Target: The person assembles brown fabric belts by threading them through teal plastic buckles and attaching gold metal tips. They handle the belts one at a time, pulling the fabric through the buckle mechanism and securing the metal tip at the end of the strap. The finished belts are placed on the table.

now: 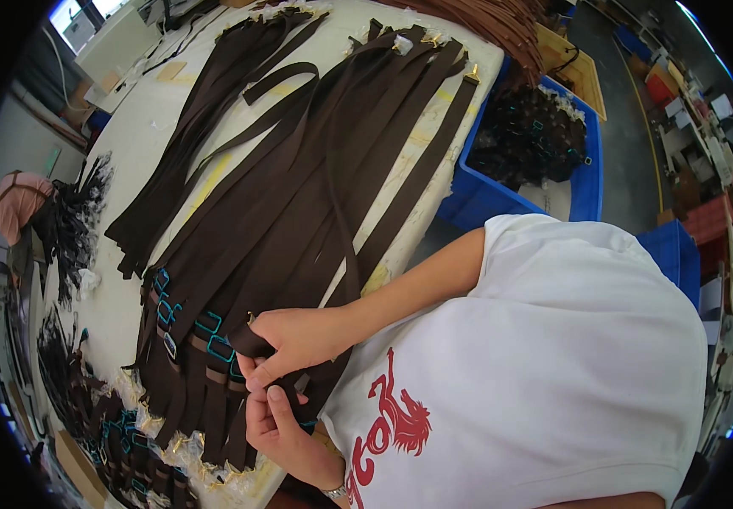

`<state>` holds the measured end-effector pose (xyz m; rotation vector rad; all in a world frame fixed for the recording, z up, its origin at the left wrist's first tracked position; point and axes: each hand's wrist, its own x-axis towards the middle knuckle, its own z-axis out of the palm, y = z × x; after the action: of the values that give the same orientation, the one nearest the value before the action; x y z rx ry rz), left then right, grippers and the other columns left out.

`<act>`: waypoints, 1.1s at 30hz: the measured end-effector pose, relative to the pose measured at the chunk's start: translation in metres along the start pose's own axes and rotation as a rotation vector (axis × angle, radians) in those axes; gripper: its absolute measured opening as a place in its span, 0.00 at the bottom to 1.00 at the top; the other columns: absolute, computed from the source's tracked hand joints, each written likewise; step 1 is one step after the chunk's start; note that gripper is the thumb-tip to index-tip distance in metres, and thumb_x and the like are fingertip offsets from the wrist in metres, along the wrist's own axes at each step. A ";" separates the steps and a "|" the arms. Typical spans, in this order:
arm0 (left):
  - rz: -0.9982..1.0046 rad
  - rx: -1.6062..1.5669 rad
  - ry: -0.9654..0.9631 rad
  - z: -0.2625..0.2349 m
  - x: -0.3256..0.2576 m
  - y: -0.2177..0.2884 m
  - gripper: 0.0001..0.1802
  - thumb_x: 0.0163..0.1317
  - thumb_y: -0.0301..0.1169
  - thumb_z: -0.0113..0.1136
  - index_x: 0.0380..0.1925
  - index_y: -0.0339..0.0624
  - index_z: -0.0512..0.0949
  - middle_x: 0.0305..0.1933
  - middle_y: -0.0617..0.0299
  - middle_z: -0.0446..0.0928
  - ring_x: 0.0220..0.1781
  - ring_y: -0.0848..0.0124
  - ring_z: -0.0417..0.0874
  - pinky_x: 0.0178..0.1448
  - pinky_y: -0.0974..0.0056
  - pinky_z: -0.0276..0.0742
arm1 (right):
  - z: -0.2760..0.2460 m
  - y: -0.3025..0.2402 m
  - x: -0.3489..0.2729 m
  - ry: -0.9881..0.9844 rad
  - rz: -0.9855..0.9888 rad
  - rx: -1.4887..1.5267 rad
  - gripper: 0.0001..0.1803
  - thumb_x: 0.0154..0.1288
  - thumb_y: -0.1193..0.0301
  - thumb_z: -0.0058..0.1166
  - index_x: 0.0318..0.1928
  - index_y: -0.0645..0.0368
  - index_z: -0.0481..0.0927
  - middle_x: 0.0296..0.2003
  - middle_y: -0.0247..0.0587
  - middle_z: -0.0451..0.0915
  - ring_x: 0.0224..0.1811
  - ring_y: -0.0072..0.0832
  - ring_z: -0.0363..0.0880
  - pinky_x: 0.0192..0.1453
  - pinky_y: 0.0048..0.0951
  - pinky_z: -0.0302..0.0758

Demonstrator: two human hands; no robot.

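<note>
Dark brown strap, one of many, its near end pinched at the table's near edge; the rest runs far-right across the pile. Right hand has its fingers clamped on the strap end, just beside a small gold-coloured fitting. Left hand sits right below, touching the right hand, thumb pressed up on the same end, fingers curled closed around it; wristwatch on that wrist. Strap pile fans over the white table, near ends with teal buckles and brown loops, far ends with gold tips. Second strap bundle lies far-left, apart. Plastic-wrapped finished straps along the near-left edge. Blue bin with dark hardware right of the table. White shirt with red print fills the near right. Another person at far left.
</note>
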<state>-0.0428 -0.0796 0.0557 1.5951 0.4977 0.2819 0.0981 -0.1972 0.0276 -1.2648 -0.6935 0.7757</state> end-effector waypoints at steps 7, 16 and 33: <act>0.113 0.039 -0.105 -0.003 -0.003 -0.005 0.09 0.73 0.27 0.63 0.39 0.28 0.80 0.34 0.60 0.81 0.30 0.76 0.77 0.35 0.71 0.73 | 0.001 -0.009 0.019 0.224 -0.133 0.552 0.19 0.84 0.57 0.47 0.44 0.61 0.80 0.29 0.28 0.73 0.35 0.20 0.71 0.43 0.26 0.73; 0.146 0.035 -0.091 0.002 0.015 -0.004 0.10 0.72 0.26 0.64 0.45 0.27 0.84 0.33 0.61 0.82 0.29 0.77 0.77 0.32 0.71 0.73 | 0.019 -0.013 -0.012 -0.079 0.145 0.594 0.27 0.83 0.45 0.46 0.40 0.57 0.77 0.42 0.37 0.86 0.43 0.22 0.80 0.34 0.28 0.77; 0.601 0.696 0.018 -0.008 0.010 -0.018 0.06 0.68 0.21 0.65 0.41 0.28 0.86 0.34 0.52 0.89 0.30 0.66 0.86 0.35 0.63 0.78 | 0.034 0.025 -0.010 -0.072 0.083 0.541 0.32 0.84 0.40 0.41 0.36 0.55 0.80 0.47 0.34 0.86 0.46 0.22 0.78 0.49 0.28 0.74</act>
<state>-0.0400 -0.0674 0.0376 2.4129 0.1056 0.6209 0.0619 -0.1836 0.0087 -0.7787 -0.4455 0.9999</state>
